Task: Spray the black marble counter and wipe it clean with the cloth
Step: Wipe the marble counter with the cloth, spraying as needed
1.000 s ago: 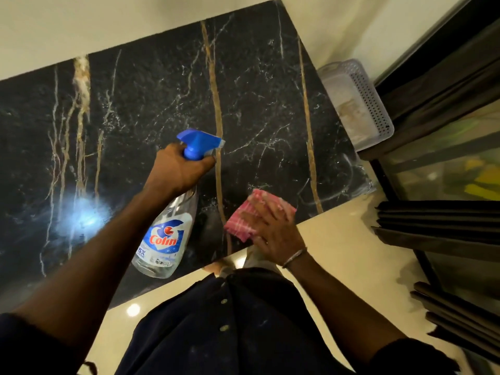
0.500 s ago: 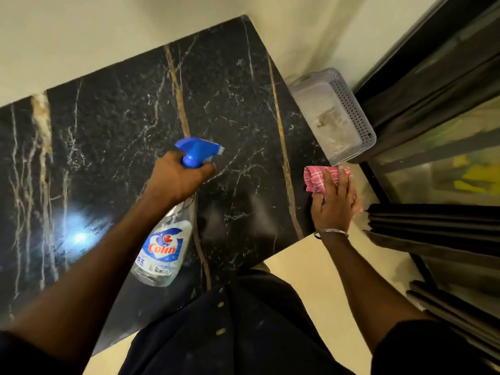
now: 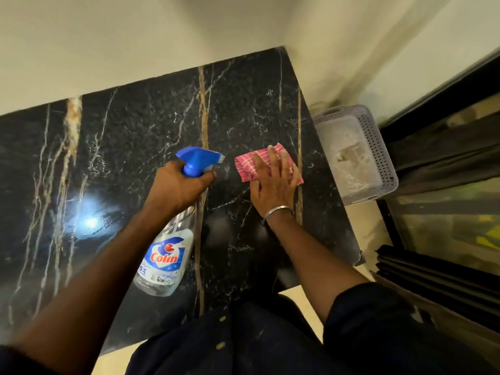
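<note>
The black marble counter (image 3: 140,147) with gold and white veins fills the middle of the view, against a cream wall. My left hand (image 3: 177,186) grips the neck of a clear spray bottle (image 3: 165,258) with a blue trigger head, held above the counter with its nozzle pointing right. My right hand (image 3: 273,185) presses flat, fingers spread, on a folded pink checked cloth (image 3: 247,167) lying on the counter near its right end. The cloth sits just right of the nozzle.
A pale perforated plastic basket (image 3: 378,155) stands on the floor beside the counter's right edge. A dark-framed glass door (image 3: 446,212) and stacked dark slats (image 3: 433,269) lie to the right. A lamp glare shows on the counter's left part. My dark clothing fills the bottom.
My right hand slid the cloth from the counter's near edge out to its right end, then back up and inward beside the nozzle. The left hand kept the bottle in about the same place.
</note>
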### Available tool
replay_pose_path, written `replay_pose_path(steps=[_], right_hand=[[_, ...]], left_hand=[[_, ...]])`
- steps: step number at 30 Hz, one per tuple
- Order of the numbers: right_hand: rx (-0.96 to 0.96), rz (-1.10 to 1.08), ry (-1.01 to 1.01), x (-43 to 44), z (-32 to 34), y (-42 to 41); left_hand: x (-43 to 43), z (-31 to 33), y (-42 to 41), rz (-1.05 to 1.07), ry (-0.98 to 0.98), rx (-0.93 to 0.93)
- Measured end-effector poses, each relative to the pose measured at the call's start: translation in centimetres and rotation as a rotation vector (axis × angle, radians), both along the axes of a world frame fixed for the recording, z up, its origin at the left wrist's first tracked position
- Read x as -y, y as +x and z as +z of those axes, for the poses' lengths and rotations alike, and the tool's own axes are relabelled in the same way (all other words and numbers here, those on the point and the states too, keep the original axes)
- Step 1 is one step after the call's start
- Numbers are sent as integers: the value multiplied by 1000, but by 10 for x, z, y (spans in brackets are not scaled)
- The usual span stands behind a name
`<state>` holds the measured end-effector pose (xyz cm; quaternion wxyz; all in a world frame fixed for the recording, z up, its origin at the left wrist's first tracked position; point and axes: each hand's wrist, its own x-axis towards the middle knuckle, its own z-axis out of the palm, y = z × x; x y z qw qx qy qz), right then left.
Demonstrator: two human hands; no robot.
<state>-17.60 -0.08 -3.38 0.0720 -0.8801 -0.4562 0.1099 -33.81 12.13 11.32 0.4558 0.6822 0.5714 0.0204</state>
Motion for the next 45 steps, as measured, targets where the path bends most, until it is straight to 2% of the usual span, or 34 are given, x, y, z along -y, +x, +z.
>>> replay_pose_path(steps=[7, 20, 30, 34, 39, 45], right_hand=[[-12, 163, 47, -39, 0, 19], [-56, 199, 16, -102, 2, 58], [12, 261, 94, -7, -7, 61], [49, 253, 82, 1, -11, 58], [54, 241, 76, -31, -5, 68], [17, 190, 15, -113, 5, 90]], left_hand=[[-9, 4, 11, 49, 2, -10], [-13, 11, 8, 118, 21, 44], [-20, 5, 6, 74, -41, 65], [-24, 2, 13, 66, -47, 54], [-36, 2, 19, 62, -57, 68], [-52, -6, 16, 99, -108, 62]])
